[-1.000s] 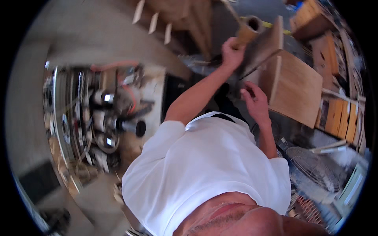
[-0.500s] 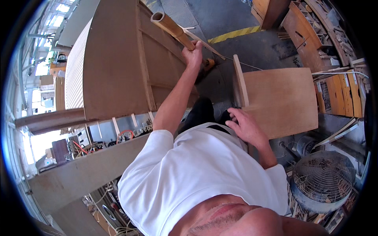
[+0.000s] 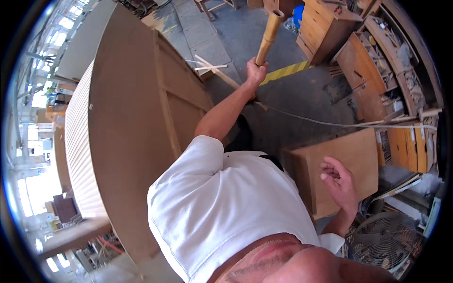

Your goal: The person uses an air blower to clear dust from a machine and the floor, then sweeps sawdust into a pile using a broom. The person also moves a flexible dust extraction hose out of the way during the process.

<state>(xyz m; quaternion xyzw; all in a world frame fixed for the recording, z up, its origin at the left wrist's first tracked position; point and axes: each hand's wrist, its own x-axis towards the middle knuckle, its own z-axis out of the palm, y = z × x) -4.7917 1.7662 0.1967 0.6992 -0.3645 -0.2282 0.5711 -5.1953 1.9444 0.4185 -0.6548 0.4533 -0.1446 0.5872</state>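
My left hand is wrapped round the lower end of a bamboo tube, which points away from me and leans right, its hollow end outermost. Held over the right side, my right hand is empty, its fingers loosely bent and apart. Below or behind that hand stands a brown wooden box; whether the fingers touch it I cannot tell. A large wooden panel piece with frame battens rises to the left of my left arm.
A pale cable runs across the floor to the right. Wooden strips lie crossed by the panel's far edge. A yellow floor stripe, a wooden drawer cabinet and a caged fan are also around.
My left hand has moved right and the bamboo tube now leans right instead of left. My right hand has moved away from my waist, over toward the box. The whole view has shifted.
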